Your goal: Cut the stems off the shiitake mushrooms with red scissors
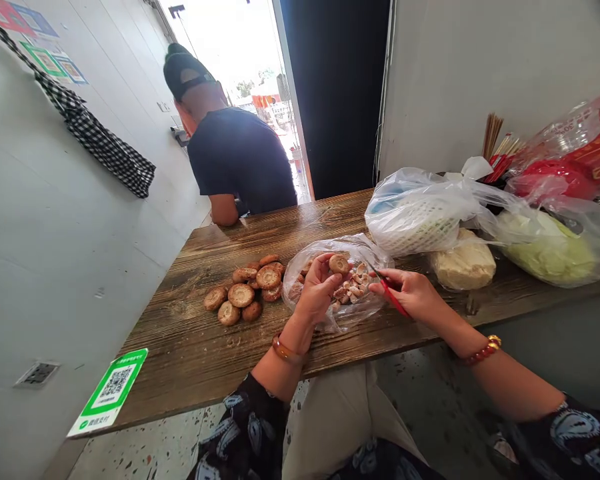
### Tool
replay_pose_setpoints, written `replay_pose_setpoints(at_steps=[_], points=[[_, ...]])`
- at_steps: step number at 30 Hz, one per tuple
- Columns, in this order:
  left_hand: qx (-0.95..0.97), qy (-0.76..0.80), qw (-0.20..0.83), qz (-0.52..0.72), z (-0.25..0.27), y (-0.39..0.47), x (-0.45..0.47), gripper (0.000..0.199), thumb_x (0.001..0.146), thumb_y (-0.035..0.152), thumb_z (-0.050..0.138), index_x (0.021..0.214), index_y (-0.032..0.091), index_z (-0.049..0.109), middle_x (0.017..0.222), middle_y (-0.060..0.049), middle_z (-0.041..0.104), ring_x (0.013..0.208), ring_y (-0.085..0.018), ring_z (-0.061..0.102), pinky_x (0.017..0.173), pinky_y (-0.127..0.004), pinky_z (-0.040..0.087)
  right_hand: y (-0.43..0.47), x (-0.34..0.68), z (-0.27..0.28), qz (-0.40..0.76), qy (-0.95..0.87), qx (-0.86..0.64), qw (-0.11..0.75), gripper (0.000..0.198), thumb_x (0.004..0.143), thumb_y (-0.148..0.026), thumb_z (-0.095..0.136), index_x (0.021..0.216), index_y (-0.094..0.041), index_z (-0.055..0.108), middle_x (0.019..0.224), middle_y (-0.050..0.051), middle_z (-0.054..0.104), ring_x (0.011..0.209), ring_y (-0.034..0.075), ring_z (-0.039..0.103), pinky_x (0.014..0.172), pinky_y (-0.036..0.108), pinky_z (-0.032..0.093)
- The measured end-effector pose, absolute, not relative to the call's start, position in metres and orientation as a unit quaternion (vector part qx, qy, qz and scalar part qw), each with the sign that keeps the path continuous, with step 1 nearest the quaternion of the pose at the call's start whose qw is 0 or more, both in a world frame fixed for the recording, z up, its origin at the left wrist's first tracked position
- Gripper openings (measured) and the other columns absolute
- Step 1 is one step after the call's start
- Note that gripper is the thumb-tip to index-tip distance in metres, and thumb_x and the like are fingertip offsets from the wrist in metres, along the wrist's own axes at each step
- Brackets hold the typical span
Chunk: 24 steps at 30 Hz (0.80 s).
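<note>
My left hand [320, 287] is closed around a brown mushroom [339, 265], its pale underside facing up. It hovers over a clear plastic bag [305, 257] in which several cut mushroom stems [353, 291] lie. Held in my closed right hand [413, 293] is a small red-handled cutting tool [394, 297] with a thin dark tip. That tip points up and left toward the mushroom, with a gap between them. Whether the tool is a knife or scissors I cannot tell. Left of the bag sits a pile of brown mushrooms [241, 295].
Wrapped produce in a white bag [415, 213], a pale wrapped block [463, 263] and a bagged cabbage [545, 247] crowd the right of the wooden table [190, 353]. A green QR card [113, 390] lies at the left corner. Beyond the table a person [245, 157] sits facing away.
</note>
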<state>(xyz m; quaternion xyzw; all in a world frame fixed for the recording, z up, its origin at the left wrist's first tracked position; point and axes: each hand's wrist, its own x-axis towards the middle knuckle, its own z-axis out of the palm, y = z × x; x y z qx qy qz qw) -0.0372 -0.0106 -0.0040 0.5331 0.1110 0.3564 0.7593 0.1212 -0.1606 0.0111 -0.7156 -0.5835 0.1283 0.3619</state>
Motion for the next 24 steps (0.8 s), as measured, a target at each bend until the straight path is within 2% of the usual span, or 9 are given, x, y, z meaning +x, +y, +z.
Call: replay_pose_setpoints(at_steps=[2, 5, 7, 9, 13, 18, 21, 24], points=[[0.53, 0.108, 0.761, 0.358, -0.003, -0.009, -0.038, 0.047, 0.073, 0.024, 0.079, 0.114, 0.023, 0.055, 0.112, -0.004, 0.064, 0.111, -0.024, 0.065, 0.101, -0.043, 0.05, -0.157, 0.126, 0.009, 0.12, -0.568, -0.734, 0.351, 0.054, 0.092, -0.058, 0.05, 0.119, -0.016, 0.07, 0.086, 0.005, 0.077, 0.075, 0.019, 0.067, 0.063, 0.025, 0.044], [0.522, 0.113, 0.761, 0.369, -0.003, -0.007, -0.038, 0.046, 0.074, 0.023, 0.077, 0.114, 0.022, 0.054, 0.113, -0.004, 0.065, 0.109, -0.023, 0.067, 0.103, -0.043, 0.048, -0.154, 0.132, 0.004, 0.051, -0.56, -0.792, 0.237, 0.047, 0.089, -0.052, 0.057, 0.119, -0.019, 0.071, 0.1, 0.01, 0.077, 0.086, 0.023, 0.07, 0.067, 0.028, 0.045], [0.518, 0.121, 0.76, 0.372, -0.004, -0.007, -0.039, 0.044, 0.076, 0.026, 0.076, 0.114, 0.022, 0.055, 0.111, -0.004, 0.065, 0.107, -0.023, 0.068, 0.102, -0.043, 0.049, -0.153, 0.133, -0.004, 0.024, -0.563, -0.808, 0.169, 0.043, 0.09, -0.052, 0.056, 0.118, -0.023, 0.071, 0.099, 0.009, 0.077, 0.086, 0.024, 0.07, 0.065, 0.029, 0.044], [0.522, 0.13, 0.757, 0.372, -0.005, -0.007, -0.039, 0.042, 0.078, 0.032, 0.075, 0.113, 0.021, 0.055, 0.109, -0.004, 0.065, 0.103, -0.022, 0.068, 0.098, -0.044, 0.051, -0.152, 0.132, -0.016, 0.006, -0.57, -0.809, 0.141, 0.041, 0.091, -0.052, 0.053, 0.117, -0.025, 0.071, 0.098, 0.008, 0.077, 0.084, 0.023, 0.07, 0.063, 0.029, 0.043], [0.572, 0.136, 0.72, 0.369, -0.008, -0.009, -0.04, 0.045, 0.079, 0.039, 0.074, 0.117, 0.022, 0.057, 0.108, -0.006, 0.064, 0.1, -0.023, 0.067, 0.092, -0.043, 0.055, -0.149, 0.126, -0.043, -0.071, -0.566, -0.809, 0.142, 0.038, 0.096, -0.043, 0.048, 0.122, -0.022, 0.067, 0.104, 0.009, 0.074, 0.084, 0.023, 0.069, 0.063, 0.03, 0.042], [0.643, 0.148, 0.625, 0.416, -0.009, -0.011, -0.038, 0.048, 0.077, 0.038, 0.076, 0.119, 0.022, 0.059, 0.112, -0.008, 0.064, 0.102, -0.025, 0.064, 0.085, -0.041, 0.057, -0.15, 0.122, -0.059, -0.153, -0.561, -0.798, 0.158, 0.039, 0.098, -0.04, 0.046, 0.125, -0.018, 0.064, 0.093, 0.007, 0.072, 0.077, 0.023, 0.068, 0.063, 0.032, 0.041], [0.639, 0.164, 0.588, 0.468, -0.001, -0.011, -0.045, 0.046, 0.082, 0.035, 0.068, 0.125, 0.023, 0.056, 0.115, -0.009, 0.063, 0.1, -0.025, 0.065, 0.082, -0.04, 0.058, -0.151, 0.122, -0.06, -0.167, -0.563, -0.791, 0.17, 0.041, 0.098, -0.043, 0.045, 0.123, -0.018, 0.064, 0.092, 0.007, 0.072, 0.077, 0.023, 0.067, 0.063, 0.032, 0.041], [0.648, 0.184, 0.536, 0.508, 0.018, 0.003, -0.07, 0.04, 0.088, 0.03, 0.059, 0.127, 0.023, 0.056, 0.119, -0.009, 0.063, 0.102, -0.025, 0.064, 0.088, -0.042, 0.057, -0.151, 0.123, -0.061, -0.168, -0.565, -0.788, 0.179, 0.041, 0.098, -0.043, 0.045, 0.123, -0.018, 0.065, 0.091, 0.007, 0.072, 0.078, 0.023, 0.067, 0.064, 0.032, 0.041]])
